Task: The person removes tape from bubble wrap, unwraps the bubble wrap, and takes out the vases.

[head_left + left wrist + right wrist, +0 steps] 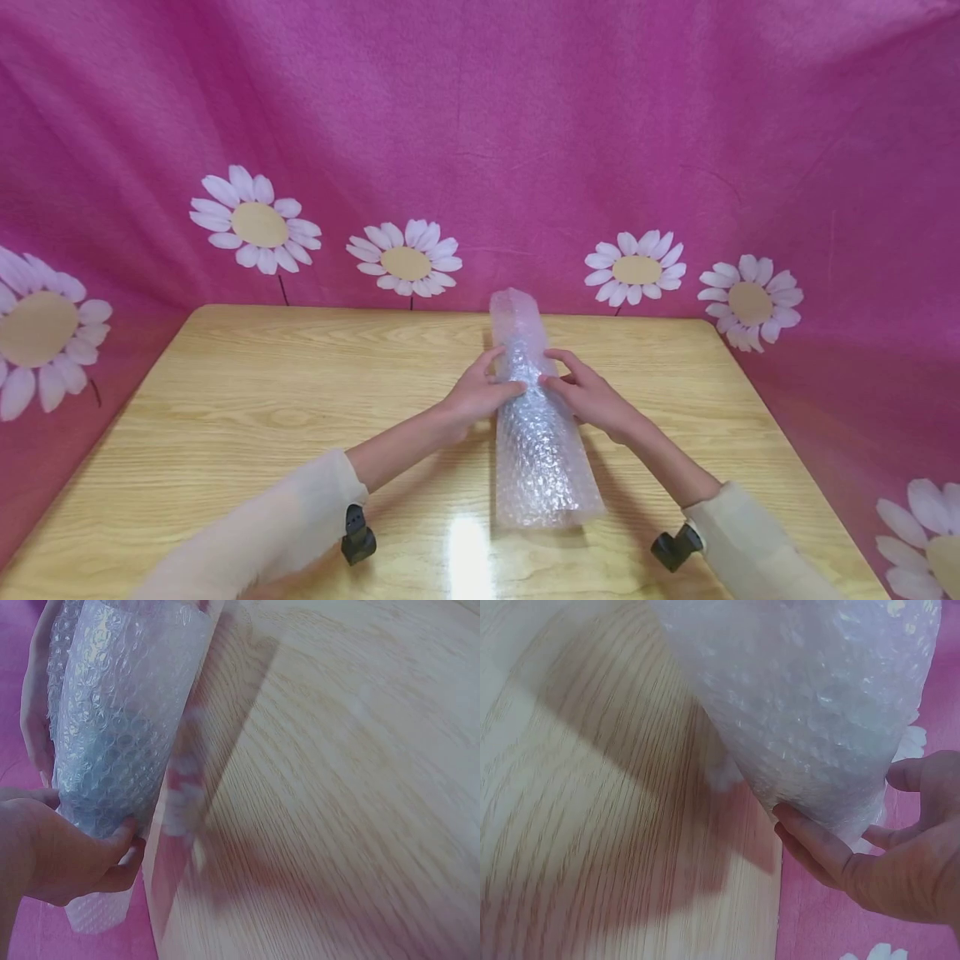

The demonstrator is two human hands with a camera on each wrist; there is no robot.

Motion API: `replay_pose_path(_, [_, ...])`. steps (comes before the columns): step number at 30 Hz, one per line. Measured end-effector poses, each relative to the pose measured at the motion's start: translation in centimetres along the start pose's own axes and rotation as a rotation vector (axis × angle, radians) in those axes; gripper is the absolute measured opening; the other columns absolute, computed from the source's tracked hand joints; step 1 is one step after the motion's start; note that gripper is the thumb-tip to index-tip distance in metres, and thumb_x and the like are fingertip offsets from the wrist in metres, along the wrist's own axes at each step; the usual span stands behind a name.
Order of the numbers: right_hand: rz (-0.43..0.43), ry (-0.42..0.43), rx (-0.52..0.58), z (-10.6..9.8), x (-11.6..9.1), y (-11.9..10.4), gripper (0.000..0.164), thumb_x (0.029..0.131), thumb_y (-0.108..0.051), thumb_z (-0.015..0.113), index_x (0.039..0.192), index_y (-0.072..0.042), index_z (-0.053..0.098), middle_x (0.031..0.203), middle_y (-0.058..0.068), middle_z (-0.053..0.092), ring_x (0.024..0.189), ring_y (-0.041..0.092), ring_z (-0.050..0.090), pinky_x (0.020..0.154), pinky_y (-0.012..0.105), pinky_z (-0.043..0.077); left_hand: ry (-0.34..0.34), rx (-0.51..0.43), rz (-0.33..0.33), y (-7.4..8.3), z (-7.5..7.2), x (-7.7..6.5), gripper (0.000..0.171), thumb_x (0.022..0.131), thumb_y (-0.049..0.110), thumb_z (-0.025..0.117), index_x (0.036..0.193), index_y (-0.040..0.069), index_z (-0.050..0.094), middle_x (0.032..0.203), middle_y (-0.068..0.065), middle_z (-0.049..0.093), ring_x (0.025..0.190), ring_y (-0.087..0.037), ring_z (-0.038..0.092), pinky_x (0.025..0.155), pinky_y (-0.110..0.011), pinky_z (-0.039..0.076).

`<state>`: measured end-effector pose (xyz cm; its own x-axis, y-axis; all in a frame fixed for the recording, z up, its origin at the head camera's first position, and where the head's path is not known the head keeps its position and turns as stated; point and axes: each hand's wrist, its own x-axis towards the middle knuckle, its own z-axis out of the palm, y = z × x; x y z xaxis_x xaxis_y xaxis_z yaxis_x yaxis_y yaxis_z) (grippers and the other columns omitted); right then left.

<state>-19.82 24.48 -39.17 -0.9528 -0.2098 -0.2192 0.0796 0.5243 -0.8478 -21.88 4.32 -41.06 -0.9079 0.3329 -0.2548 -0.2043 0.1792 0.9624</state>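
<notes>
A long bundle of clear bubble wrap (536, 467) lies lengthwise on the wooden table, its far end narrower and its near end flaring. My left hand (476, 396) grips it from the left, thumb on top. From the right, my right hand (592, 400) holds it at about the same height, thumb also on top. In the left wrist view, something bluish-grey shows faintly through the wrap (112, 742); its kind cannot be made out. Fingers of the right hand (900, 866) reach round the underside of the bundle in the right wrist view.
The wood-grain table (300, 375) ends at a back edge just beyond the bundle. A magenta cloth (480, 125) with large white daisies hangs behind it and at both sides. Dark wrist cameras (358, 537) sit at the cream sleeves.
</notes>
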Motion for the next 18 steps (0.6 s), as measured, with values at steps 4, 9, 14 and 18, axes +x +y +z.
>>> replay_pose_path(4, [-0.007,-0.012,0.014,0.4,0.0,-0.3,0.06,0.103,-0.035,0.053,0.155,-0.015,0.031,0.139,0.028,0.05,0.122,0.041,0.053,0.082,0.054,0.055,0.002,0.008,-0.011,0.0,-0.6,-0.2,0.079,0.091,0.022,0.072,0.157,0.024,0.03,0.144,-0.024,0.048,0.129,-0.038,0.05,0.104,-0.06,0.04])
replay_pose_path(9, [-0.01,-0.004,0.022,0.9,-0.2,-0.7,0.06,0.103,-0.034,0.055,0.155,-0.015,0.032,0.134,0.026,0.052,0.118,0.039,0.055,0.083,0.054,0.056,-0.003,0.005,-0.023,-0.1,-1.4,-0.6,0.078,0.091,0.022,0.073,0.157,0.024,0.032,0.142,-0.022,0.051,0.125,-0.036,0.054,0.104,-0.059,0.041])
replay_pose_path(14, [-0.03,-0.006,0.048,1.6,-0.2,-1.2,0.06,0.103,-0.032,0.055,0.155,-0.012,0.031,0.13,0.028,0.052,0.11,0.037,0.059,0.08,0.053,0.057,0.002,0.004,-0.022,-0.1,-2.3,-1.0,0.077,0.09,0.021,0.074,0.156,0.024,0.033,0.142,-0.024,0.051,0.123,-0.037,0.056,0.101,-0.055,0.046])
replay_pose_path(18, [-0.032,0.006,0.055,2.2,0.0,-1.3,0.058,0.103,-0.03,0.056,0.154,-0.015,0.034,0.13,0.027,0.052,0.109,0.036,0.06,0.08,0.052,0.057,0.007,0.008,-0.017,-0.2,-2.9,-1.3,0.078,0.09,0.02,0.074,0.156,0.023,0.033,0.144,-0.025,0.048,0.126,-0.039,0.053,0.101,-0.056,0.045])
